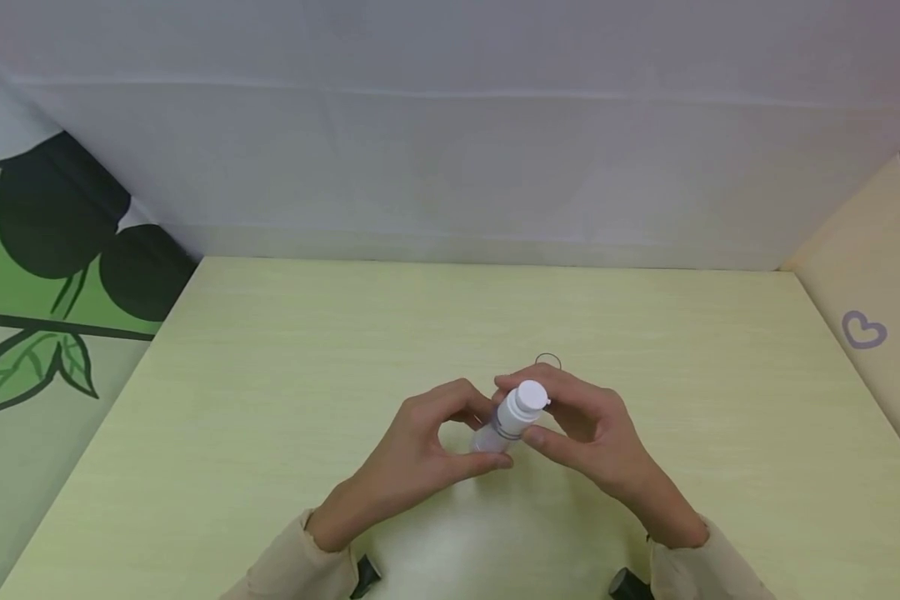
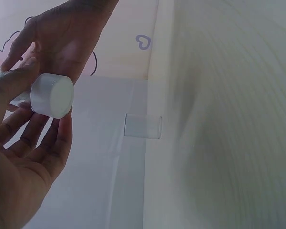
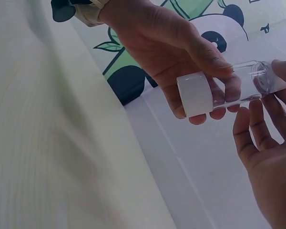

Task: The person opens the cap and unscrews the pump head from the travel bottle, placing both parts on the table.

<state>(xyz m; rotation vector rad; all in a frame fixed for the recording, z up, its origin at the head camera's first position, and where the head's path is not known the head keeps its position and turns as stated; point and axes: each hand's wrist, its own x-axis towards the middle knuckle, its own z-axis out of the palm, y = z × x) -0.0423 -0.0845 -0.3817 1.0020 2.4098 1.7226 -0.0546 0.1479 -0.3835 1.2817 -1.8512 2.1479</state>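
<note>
A small pump bottle point(image 1: 510, 421) is held tilted above the table between both hands. It has a white top with a small spout at its side, a see-through body point(image 3: 245, 78) and a wide white base point(image 2: 53, 96). The left hand point(image 1: 420, 437) grips the lower body between thumb and fingers. At the neck, just under the white top, the thumb and forefinger of the right hand point(image 1: 596, 429) pinch the bottle. In the right wrist view, the right hand's other fingers point(image 3: 257, 131) stay loosely bent below it.
Behind the right hand, a clear open cylinder point(image 2: 143, 126), like a cap, stands on the pale wooden table point(image 1: 307, 333). A whitish cloth wall point(image 1: 450, 167) rises along the table's far edge. Printed side panels point(image 1: 862, 331) border it left and right.
</note>
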